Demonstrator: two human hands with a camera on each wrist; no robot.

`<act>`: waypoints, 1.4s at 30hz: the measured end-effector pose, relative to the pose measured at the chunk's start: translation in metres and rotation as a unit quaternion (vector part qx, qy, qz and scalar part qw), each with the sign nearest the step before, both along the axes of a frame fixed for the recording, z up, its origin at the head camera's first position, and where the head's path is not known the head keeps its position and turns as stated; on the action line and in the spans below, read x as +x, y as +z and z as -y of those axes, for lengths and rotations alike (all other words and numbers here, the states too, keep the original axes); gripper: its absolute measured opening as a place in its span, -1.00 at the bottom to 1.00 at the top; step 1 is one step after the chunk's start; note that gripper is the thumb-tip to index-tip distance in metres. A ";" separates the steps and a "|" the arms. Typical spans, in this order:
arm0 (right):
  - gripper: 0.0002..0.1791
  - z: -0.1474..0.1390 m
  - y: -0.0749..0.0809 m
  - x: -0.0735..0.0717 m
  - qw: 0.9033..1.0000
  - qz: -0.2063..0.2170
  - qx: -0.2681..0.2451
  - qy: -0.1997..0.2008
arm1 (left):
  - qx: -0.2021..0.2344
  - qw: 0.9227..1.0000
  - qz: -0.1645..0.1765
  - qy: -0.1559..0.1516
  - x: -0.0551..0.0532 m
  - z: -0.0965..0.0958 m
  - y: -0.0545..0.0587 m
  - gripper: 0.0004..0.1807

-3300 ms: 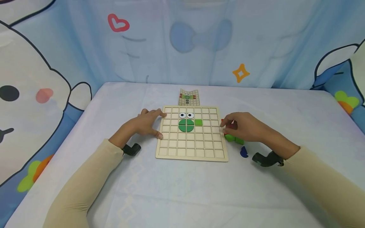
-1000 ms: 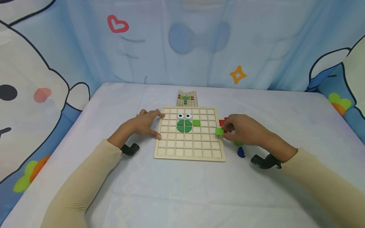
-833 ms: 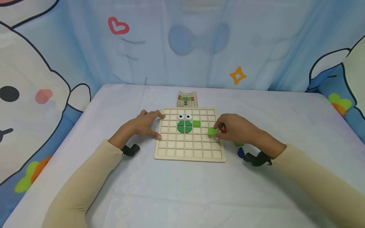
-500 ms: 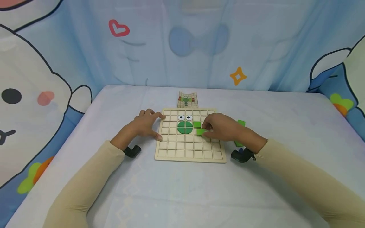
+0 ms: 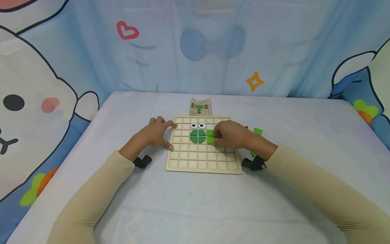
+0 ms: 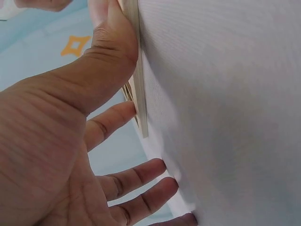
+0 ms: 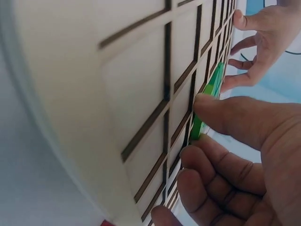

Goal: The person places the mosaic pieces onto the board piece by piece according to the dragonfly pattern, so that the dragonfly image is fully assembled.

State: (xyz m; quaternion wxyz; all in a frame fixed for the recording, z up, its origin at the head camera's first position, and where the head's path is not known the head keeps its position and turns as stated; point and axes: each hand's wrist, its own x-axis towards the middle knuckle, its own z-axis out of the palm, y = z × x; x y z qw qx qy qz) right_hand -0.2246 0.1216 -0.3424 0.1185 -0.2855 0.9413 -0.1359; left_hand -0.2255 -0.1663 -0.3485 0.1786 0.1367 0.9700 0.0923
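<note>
A pale wooden grid board (image 5: 203, 165) lies on the white-covered table. On it, two eye tiles (image 5: 198, 125) sit above a dark green round shape (image 5: 197, 136) made of quarter pieces. My right hand (image 5: 232, 134) pinches a light green square tile (image 5: 210, 140) between thumb and index finger, low at the grid just below another light green tile (image 5: 209, 133). In the right wrist view the thumb partly covers the green pieces. My left hand (image 5: 156, 134) rests at the board's left side, thumb and index finger touching its edge (image 6: 139, 103), the other fingers spread.
Behind the board is a picture card (image 5: 200, 107) with a small grid pattern. Right of the board lie green pieces (image 5: 258, 131) and a bit of red (image 5: 246, 127), partly hidden by the right arm. A blue curtain (image 5: 152, 61) hangs behind the table.
My right hand has picked up a light green tile from the loose pieces right of the board and carried it left, to below the other light green tile. The left hand stays put.
</note>
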 end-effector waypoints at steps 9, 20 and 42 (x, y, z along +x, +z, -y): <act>-0.74 0.004 0.004 0.001 1.000 -0.008 0.000 0.000 | -0.001 1.000 -0.001 0.000 0.000 0.001 0.000 0.02; -0.76 0.012 0.008 0.003 0.999 -0.005 0.013 -0.038 | 0.000 1.000 -0.001 -0.003 -0.001 0.001 0.000 0.01; -0.75 0.018 0.009 0.009 0.997 -0.024 0.046 -0.049 | 0.003 1.000 -0.001 -0.003 0.000 0.001 0.001 0.01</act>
